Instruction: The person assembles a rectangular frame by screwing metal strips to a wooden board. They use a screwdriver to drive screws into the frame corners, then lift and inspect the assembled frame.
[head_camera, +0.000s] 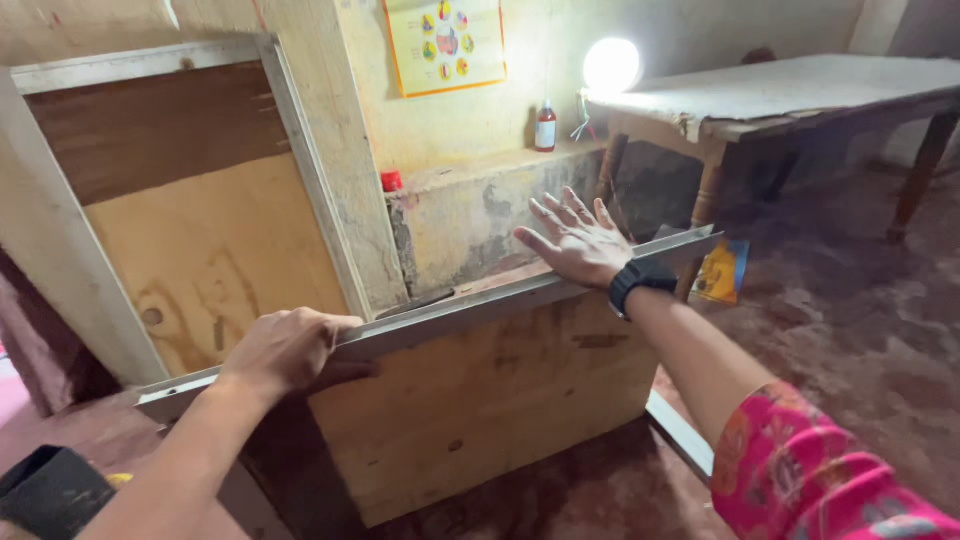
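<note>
Metal strip seated on plywood panel edge.
Left hand (290, 350) grips metal strip (470, 305); right hand (575, 243) presses flat, fingers spread, on plywood panel (480, 400). Risk: uneven pressure lets strip slide off.

You are in a rough home woodworking room. Plywood panels (200, 230) with metal edging lean against a worn plaster wall (520, 110). Right of them stands a wooden table (790, 95), with a bare lamp (611, 65) glowing beside it, above an earthen floor (860, 320).
</note>
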